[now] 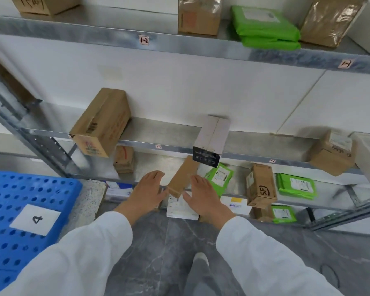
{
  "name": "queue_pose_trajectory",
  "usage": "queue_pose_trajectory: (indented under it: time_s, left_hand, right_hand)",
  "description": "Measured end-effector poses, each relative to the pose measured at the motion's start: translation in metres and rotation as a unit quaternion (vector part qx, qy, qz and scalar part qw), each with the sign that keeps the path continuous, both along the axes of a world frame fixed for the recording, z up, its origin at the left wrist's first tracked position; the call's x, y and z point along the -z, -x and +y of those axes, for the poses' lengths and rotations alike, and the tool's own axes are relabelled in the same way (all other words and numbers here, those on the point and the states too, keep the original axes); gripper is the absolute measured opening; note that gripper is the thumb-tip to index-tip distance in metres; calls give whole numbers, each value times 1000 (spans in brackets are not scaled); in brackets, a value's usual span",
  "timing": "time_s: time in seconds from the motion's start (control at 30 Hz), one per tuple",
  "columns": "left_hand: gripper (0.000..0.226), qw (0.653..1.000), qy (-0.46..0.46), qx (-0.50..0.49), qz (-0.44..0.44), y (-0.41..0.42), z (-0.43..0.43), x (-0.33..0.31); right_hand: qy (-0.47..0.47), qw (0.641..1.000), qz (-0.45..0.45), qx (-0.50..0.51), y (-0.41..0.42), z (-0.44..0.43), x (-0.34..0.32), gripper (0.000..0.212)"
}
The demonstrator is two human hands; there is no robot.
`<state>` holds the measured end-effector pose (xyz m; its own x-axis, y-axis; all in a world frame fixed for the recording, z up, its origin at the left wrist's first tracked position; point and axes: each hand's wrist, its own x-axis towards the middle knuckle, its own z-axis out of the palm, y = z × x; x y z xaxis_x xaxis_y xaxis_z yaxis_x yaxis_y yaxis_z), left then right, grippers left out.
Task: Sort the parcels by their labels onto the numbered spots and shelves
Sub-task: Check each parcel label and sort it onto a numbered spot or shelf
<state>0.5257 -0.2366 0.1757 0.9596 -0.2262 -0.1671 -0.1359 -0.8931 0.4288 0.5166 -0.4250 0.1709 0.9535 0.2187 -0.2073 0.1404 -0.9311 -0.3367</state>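
Observation:
A small brown cardboard parcel (183, 177) lies tilted on the third metal shelf (158, 165), its near end over the shelf's front edge. My left hand (149, 192) is just left of it and my right hand (204, 197) just right of it. Both have straight, spread fingers, and the fingertips are at the parcel's near end; I cannot tell whether they touch it. Shelf tags read 1-2 (143, 40) and 1-3 (345, 63) on the top shelf and 2-2 (158, 146) on the middle one.
A blue perforated pallet (13, 189) with a card marked 4 sits at the left. A brown box (102, 122) and a white-and-black box (212, 141) overhang the middle shelf. Green mailers (219, 178), an SF box (261, 185) and white parcels (181, 207) fill the lower shelves.

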Motion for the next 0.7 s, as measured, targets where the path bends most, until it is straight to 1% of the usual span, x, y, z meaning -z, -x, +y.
queue_pose_trajectory:
  time_s: [0.13,0.23,0.37,0.53,0.63,0.7]
  left_hand:
    - [55,999,-3,-41,22,-19,4,12]
    - [55,995,-6,-88,34,-35,10,24]
    - [56,987,-2,-153,53,-51,9,44]
    - [52,977,-20,-201,62,-73,30,88]
    - [58,973,-40,-217,64,-86,46,117]
    - [61,967,-37,-242,67,-95,56,142]
  right_hand:
    - [-5,999,18,-35,-42,3,17,55]
    - [-6,996,27,-83,-75,9,27,54]
    - [-31,991,56,-118,-115,19,52,56]
    - [-22,982,80,-169,-150,40,98,62]
    - [-42,979,74,-186,-168,58,126,61]
    - [-46,977,60,-197,-181,76,147,60]
